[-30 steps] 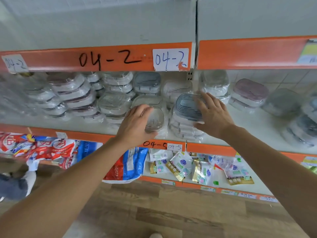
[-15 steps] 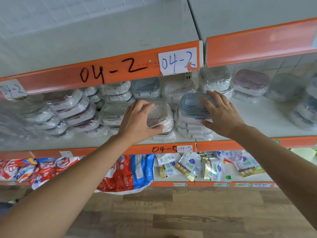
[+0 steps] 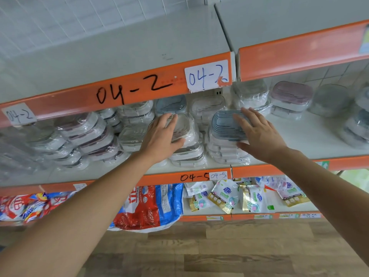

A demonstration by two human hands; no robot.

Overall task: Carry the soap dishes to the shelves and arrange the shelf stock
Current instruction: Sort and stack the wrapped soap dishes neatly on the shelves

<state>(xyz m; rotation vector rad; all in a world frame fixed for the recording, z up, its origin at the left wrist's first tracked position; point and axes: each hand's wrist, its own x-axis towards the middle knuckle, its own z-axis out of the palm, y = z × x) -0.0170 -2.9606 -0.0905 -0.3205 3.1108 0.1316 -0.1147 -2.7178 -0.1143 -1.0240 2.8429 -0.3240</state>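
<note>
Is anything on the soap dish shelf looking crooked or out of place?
Yes. The wrapped soap dishes at the left lean over in slumped stacks. The blue-lidded dish under the right hand sits tilted on its stack. The left hand rests on another tilted dish.

White shelf (image 3: 311,136) with orange edge carries stacks of plastic-wrapped soap dishes (image 3: 227,140); lower shelf (image 3: 211,211) holds detergent bags (image 3: 147,206).

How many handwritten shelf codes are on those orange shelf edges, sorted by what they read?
Handwritten "04-2" codes: 3 (one in black marker on the orange edge, two on white paper slips)
Handwritten "04-5" codes: 2 (one in marker, one on a paper slip)
Total: 5
</note>
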